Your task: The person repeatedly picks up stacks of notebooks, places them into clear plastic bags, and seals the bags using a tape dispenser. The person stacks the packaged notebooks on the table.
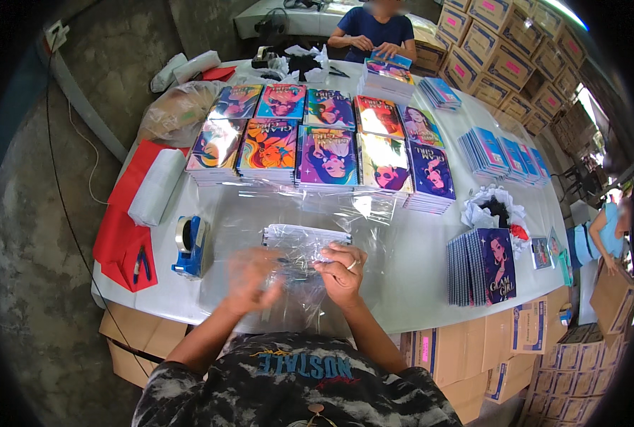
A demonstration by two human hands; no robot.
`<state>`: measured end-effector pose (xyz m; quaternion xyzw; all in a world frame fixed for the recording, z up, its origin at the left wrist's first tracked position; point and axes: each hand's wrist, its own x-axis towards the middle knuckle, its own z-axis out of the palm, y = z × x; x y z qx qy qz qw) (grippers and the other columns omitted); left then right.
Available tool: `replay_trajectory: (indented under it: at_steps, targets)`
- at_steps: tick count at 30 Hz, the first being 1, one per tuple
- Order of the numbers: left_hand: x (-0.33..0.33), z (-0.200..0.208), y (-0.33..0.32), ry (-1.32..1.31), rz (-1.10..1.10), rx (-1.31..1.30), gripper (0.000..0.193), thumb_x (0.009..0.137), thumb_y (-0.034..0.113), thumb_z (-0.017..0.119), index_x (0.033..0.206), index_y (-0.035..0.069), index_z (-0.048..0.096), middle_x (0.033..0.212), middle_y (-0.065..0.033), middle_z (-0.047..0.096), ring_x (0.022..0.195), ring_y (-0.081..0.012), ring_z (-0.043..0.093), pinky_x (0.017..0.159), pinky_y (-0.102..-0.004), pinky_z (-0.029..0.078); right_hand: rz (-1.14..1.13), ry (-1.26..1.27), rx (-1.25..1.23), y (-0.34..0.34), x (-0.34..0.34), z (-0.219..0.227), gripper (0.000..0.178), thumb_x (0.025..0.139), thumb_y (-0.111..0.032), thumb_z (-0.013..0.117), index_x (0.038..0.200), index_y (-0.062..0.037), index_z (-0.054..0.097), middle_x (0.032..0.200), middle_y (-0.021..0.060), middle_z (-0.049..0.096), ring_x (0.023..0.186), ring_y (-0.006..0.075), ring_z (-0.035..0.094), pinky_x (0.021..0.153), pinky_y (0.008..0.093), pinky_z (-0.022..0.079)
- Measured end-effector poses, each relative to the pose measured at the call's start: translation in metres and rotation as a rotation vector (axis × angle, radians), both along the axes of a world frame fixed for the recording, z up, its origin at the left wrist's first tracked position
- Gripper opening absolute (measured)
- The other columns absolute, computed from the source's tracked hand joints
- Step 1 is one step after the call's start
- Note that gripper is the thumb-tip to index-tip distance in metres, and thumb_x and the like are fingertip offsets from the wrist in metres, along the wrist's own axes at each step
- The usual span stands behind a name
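Observation:
A small stack of spiral notebooks (306, 233) lies in front of me, edges up toward the far side, under clear plastic film (303, 249). My right hand (342, 272) has its fingers curled and pinched on the film at the stack's right side; a ring shows on one finger. My left hand (255, 277) is smeared by motion at the stack's left, so its fingers cannot be read. Left of it, a blue tape dispenser (190, 245) with a roll of clear tape stands on the table.
Several piles of colourful notebooks (328, 155) stand across the table's middle. More spiral notebooks (482, 267) stand at right, near crumpled white paper (498, 206). A white roll (157, 186) and pens (141, 265) lie on red sheets (121, 213). Across the table, a person (374, 32) handles notebooks.

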<state>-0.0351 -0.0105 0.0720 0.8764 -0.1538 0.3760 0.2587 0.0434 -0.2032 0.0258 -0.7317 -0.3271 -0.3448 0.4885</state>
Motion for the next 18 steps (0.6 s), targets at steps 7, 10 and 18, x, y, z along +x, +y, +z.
replay_trajectory:
  at_steps: [7, 10, 18]
  targets:
    - [-0.056, -0.081, 0.200, 0.773, 0.751, -0.688, 0.046, 0.086, 0.040, 0.055, 0.109, 0.001, 0.060, 0.082, -0.0128, 0.059, 0.066, -0.0198, 0.051, 0.060, -0.0312, 0.041, -0.029, -0.080, -0.014, 0.005, 0.000, -0.006, 0.024, 0.055, -0.006, 0.080, 0.064, -0.0171, 0.061, 0.091, -0.0052, 0.064, 0.086, 0.0148, 0.058, 0.081, 0.0298, 0.036]
    - [-0.051, -0.067, 0.202, 1.127, 0.755, -0.823, 0.048, 0.086, 0.048, 0.052, 0.110, 0.007, 0.062, 0.067, -0.0052, 0.049, 0.049, -0.0106, 0.037, 0.041, -0.0253, 0.027, -0.042, -0.091, -0.032, 0.003, 0.002, -0.008, 0.023, 0.058, -0.010, 0.080, 0.062, -0.0186, 0.059, 0.093, -0.0072, 0.064, 0.088, 0.0124, 0.058, 0.081, 0.0292, 0.033]
    - [-0.077, -0.075, 0.237, 1.038, 0.366, -1.373, 0.026, 0.086, 0.033, 0.059, 0.097, 0.010, 0.063, 0.076, 0.0010, 0.055, 0.064, -0.0105, 0.048, 0.050, -0.0234, 0.035, -0.022, -0.076, -0.046, 0.005, -0.001, -0.001, 0.024, 0.058, -0.009, 0.081, 0.063, -0.0188, 0.060, 0.091, -0.0058, 0.064, 0.086, 0.0134, 0.058, 0.080, 0.0295, 0.034]
